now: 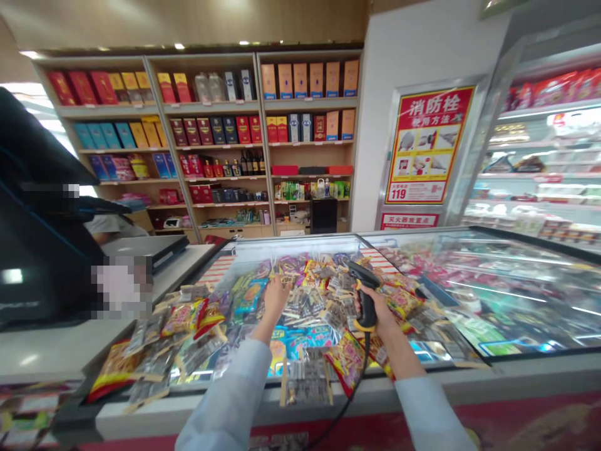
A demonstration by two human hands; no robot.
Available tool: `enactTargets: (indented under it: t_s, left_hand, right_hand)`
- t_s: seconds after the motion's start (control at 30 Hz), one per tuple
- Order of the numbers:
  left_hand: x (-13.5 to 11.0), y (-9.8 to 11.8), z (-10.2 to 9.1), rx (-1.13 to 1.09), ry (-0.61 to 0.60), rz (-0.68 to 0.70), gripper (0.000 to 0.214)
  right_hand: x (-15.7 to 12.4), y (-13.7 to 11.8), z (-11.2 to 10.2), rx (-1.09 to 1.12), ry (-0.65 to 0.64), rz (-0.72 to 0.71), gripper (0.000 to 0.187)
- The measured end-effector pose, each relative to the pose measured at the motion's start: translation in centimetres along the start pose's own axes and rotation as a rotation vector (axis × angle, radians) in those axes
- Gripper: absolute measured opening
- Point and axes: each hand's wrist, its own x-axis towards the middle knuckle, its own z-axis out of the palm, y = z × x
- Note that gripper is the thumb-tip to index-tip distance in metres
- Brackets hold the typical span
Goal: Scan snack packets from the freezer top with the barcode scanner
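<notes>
My right hand is wrapped round the grip of a black and yellow barcode scanner, whose head points forward and left over the snack packets. A black cable hangs from its grip toward the front edge. My left hand reaches over the packets, fingers stretched forward at the small clear packets near the middle. Its fingertips are small in view, and whether they touch a packet is unclear. Left of it lies a blue packet. A yellow and red snack bag lies below the scanner.
The packets are spread over a glass-topped chest freezer. On the left is a counter with a dark checkout machine. Shelves of boxed bottles line the back wall, beside a red fire-hydrant poster.
</notes>
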Motion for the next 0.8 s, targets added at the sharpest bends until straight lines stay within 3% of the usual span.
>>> enactTargets:
  t_s: [0.13,0.27,0.53,0.8]
  left_hand:
    - [0.3,-0.1,1.5,0.150,-0.019,-0.016,0.046]
    - [0.2,0.0,1.7,0.225,-0.011,-0.048,0.053]
    - [0.2,0.0,1.7,0.211,-0.116,-0.025,0.057]
    - [-0.1,0.3,2.5,0.172,-0.097,-0.059,0.066]
  right_hand:
    - [0.0,0.8,0.2,-0.016,0.038,-0.020,0.024]
    - [-0.2,1.0,0.6,-0.040,0.059,-0.016,0.028]
    - [-0.1,0.7,0.5,-0.030,0.023,-0.002,0.028]
    - [-0.1,0.6,0.5,-0.046,0.015,-0.001,0.024]
